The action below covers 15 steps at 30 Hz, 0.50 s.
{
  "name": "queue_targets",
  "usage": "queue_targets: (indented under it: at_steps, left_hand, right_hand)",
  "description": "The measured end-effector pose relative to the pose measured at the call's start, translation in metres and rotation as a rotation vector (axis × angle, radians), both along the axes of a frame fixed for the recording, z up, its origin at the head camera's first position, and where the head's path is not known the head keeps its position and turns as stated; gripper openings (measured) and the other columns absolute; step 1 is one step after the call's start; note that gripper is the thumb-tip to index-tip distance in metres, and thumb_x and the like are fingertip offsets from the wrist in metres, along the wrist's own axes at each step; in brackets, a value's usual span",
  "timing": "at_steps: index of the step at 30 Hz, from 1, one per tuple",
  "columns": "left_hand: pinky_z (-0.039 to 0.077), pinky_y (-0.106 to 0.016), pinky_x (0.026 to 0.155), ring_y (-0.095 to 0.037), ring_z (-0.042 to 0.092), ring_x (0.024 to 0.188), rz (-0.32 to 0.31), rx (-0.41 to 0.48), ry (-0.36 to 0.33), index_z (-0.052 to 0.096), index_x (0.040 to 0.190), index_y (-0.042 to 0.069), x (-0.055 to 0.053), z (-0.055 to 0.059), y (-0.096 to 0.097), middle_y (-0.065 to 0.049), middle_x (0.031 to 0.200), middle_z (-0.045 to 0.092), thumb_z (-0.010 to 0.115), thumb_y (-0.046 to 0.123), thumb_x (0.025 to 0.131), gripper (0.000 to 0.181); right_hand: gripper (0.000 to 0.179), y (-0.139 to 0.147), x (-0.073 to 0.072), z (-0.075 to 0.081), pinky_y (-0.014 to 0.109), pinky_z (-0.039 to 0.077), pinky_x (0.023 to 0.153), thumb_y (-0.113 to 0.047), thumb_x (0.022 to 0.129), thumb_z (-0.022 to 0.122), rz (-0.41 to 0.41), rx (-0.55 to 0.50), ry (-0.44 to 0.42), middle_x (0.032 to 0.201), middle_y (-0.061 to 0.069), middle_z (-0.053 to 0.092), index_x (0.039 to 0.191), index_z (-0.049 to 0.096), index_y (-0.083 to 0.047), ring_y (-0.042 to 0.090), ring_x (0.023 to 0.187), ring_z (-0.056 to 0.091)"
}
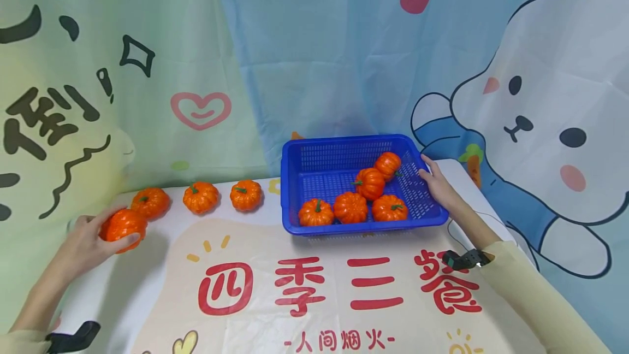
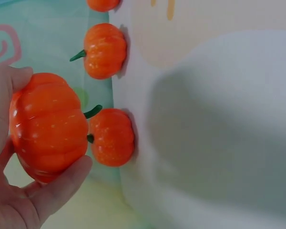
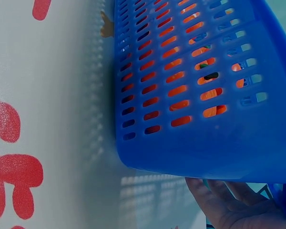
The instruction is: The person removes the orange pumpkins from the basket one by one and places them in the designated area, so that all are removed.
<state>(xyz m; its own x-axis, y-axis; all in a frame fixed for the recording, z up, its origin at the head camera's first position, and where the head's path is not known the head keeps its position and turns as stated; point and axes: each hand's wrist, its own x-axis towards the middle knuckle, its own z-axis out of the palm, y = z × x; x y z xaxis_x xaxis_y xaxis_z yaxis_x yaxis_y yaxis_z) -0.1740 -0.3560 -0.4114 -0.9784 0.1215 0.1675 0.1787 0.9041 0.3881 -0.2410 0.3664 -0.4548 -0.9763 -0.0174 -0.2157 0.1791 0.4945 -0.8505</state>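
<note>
The left hand (image 1: 85,242) reaches out at about nine o'clock on the table (image 1: 162,283), forearm angled up from the lower left corner, fingers and thumb curled round an orange pumpkin (image 1: 123,225) that it grips from the near side. In the left wrist view the thumb (image 2: 57,188) presses under that pumpkin and the stem end faces away from the palm. Just past it, towards twelve o'clock, three more pumpkins sit in a row along the table's far edge: the nearest pumpkin (image 1: 150,202) almost touching the held one, the middle pumpkin (image 1: 200,196) and the third pumpkin (image 1: 245,194) apart from each other. The right hand (image 1: 439,187) stretches forward at two o'clock, sleeve (image 1: 530,294) lying along the table, fingers laid fairly straight against the right wall of the blue basket (image 1: 314,152) (five pumpkins lie inside). From the right wrist view the fingers sit at the basket's rim; a firm grasp cannot be told.
</note>
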Motion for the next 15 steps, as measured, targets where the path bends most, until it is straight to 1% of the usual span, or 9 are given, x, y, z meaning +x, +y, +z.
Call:
queue_targets:
  at_steps: [3,7,9,10,11,15]
  left_hand:
    - [0.036,-0.032,0.055,-0.044,0.042,0.087,0.026,0.024,-0.022,0.048,0.13,-0.001,0.0011,-0.001,-0.0001,-0.04,0.097,0.049,0.078,0.03,0.078,0.068]
    - [0.041,-0.033,0.055,-0.049,0.04,0.089,0.06,0.075,-0.033,0.041,0.126,-0.007,0.0026,-0.0042,-0.0016,-0.042,0.1,0.042,0.082,0.025,0.074,0.074]
    - [0.041,-0.034,0.055,-0.051,0.039,0.089,0.075,0.098,-0.026,0.037,0.124,-0.009,0.0029,-0.0061,-0.0019,-0.043,0.1,0.04,0.083,0.022,0.071,0.077]
    - [0.04,-0.033,0.055,-0.051,0.039,0.089,0.079,0.105,-0.014,0.036,0.122,-0.01,0.0028,-0.0069,-0.0018,-0.043,0.1,0.041,0.083,0.02,0.07,0.076]
    - [0.042,-0.034,0.055,-0.051,0.039,0.09,0.078,0.113,-0.005,0.036,0.122,-0.01,0.0025,-0.0075,-0.0016,-0.043,0.1,0.041,0.083,0.018,0.07,0.076]
    - [0.039,-0.035,0.056,-0.052,0.038,0.093,0.07,0.091,-0.017,0.038,0.133,-0.007,0.0003,-0.008,-0.0011,-0.045,0.105,0.04,0.079,0.023,0.076,0.076]
  right_hand:
    - [0.061,-0.0006,0.0019,0.0012,0.069,0.017,0.113,-0.038,0.106,0.019,0.0,-0.007,0.004,0.16,0.027,-0.005,0.156,-0.012,-0.018,0.055,0.141,0.02]
    - [0.062,-0.0011,0.0029,0.0012,0.069,0.016,0.113,-0.038,0.106,0.02,-0.002,-0.01,0.004,0.16,0.027,-0.005,0.156,-0.011,-0.018,0.055,0.141,0.02]
    - [0.062,-0.0007,0.0026,0.0006,0.07,0.015,0.113,-0.038,0.106,0.02,-0.003,-0.003,0.006,0.16,0.027,-0.005,0.156,-0.011,-0.017,0.055,0.141,0.018]
    - [0.062,-0.0008,0.0021,0.0005,0.07,0.014,0.113,-0.038,0.106,0.02,-0.005,0.006,0.008,0.161,0.027,-0.005,0.156,-0.011,-0.017,0.055,0.142,0.017]
    - [0.062,-0.0009,0.0018,0.0004,0.07,0.013,0.114,-0.038,0.106,0.02,-0.006,0.013,0.01,0.161,0.026,-0.005,0.156,-0.01,-0.017,0.054,0.143,0.015]
    - [0.062,-0.0017,0.0008,0.0004,0.069,0.011,0.114,-0.037,0.106,0.021,-0.007,0.014,0.012,0.161,0.026,-0.007,0.156,-0.01,-0.016,0.054,0.144,0.012]
